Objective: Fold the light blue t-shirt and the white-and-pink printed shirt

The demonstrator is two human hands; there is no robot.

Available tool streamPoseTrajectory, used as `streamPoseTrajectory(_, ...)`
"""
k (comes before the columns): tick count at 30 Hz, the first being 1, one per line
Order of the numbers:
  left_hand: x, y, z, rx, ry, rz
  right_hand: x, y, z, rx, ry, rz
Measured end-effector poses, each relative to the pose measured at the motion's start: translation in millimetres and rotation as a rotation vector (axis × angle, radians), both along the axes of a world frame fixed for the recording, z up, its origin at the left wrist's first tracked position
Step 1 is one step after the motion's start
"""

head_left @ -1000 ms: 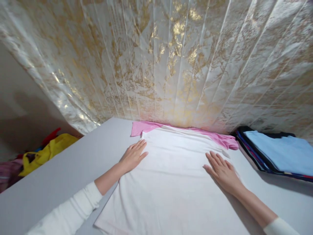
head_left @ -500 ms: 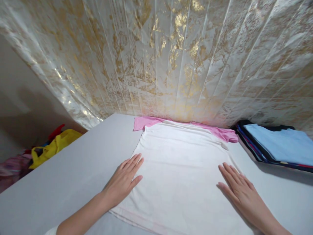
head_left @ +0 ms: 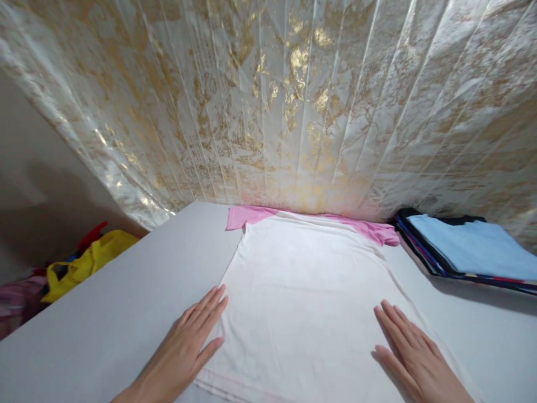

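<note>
I have the left hand (head_left: 184,341) at the left edge of the white shirt with pink sleeves (head_left: 302,308) and the right hand (head_left: 415,352) over its right side, both with fingers outstretched and gripping nothing, the shirt spread on the white bench (head_left: 138,291) near a folded clothes stack (head_left: 474,246).

The T-shirt (head_left: 302,313) was of thin, soft white cloth, matt and finely wrinkled, its pink sleeves (head_left: 248,217) equally dull. The tabletop (head_left: 142,296) looked smooth and matt. Behind, the gold-patterned sheeting (head_left: 289,129) had a creased, glossy surface with metallic glints, perhaps plastic film, though the view could not settle it. The folded light-blue garment (head_left: 474,246) was smooth, matt cloth; the yellow cloth (head_left: 94,254) was rumpled and low in sheen.
</note>
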State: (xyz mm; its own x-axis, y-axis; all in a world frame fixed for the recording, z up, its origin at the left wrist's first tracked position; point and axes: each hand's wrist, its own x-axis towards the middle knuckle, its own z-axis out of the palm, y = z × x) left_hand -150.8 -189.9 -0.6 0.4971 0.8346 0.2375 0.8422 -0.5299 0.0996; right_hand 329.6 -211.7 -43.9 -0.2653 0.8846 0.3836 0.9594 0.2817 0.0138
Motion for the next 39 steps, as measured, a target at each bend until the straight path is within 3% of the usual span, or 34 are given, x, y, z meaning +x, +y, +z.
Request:
streamPoseTrajectory(2, -4, -9, 14.0, -0.109, -0.074, -0.06, -15, -2, 13.4, 0.038, 0.068, 0.073)
streamPoseTrajectory(5, -5, -24, 37.5, -0.334, -0.174, -0.128, -64, -3, 39.8, -0.023, 0.253, 0.314)
streamPoseTrajectory(6, -4, -28, 43.6, -0.387, -0.197, -0.127, -86, -4, 46.6, -0.171, 0.293, 0.394)
streamPoseTrajectory(8, -1, -35, 51.2, -0.427, -0.219, -0.115, -135, -5, 52.4, -0.307, 0.399, 0.573)
streamPoseTrajectory(12, 4, -37, 50.8, -0.398, -0.204, -0.143, -217, -5, 34.7, -0.327, 0.36, 0.703)
streamPoseTrajectory(15, 6, -34, 45.9, -0.35, -0.182, -0.216, -248, -4, 18.4, -0.312, 0.289, 0.664)
streamPoseTrajectory(19, 6, -32, 40.9, -0.272, -0.178, -0.305, -262, -4, 17.5, -0.301, 0.251, 0.604)
streamPoseTrajectory(26, 6, -28, 39.4, -0.243, -0.238, -0.317, -268, -5, 33.1, -0.312, 0.252, 0.487)
streamPoseTrajectory(32, 8, -30, 38.6, -0.219, -0.297, -0.29, -267, -3, 31.7, -0.147, 0.393, 0.531)
streamPoseTrajectory(39, 6, -34, 32.9, -0.165, -0.166, -0.271, -266, 2, 35.7, 0.042, 0.506, 0.63)
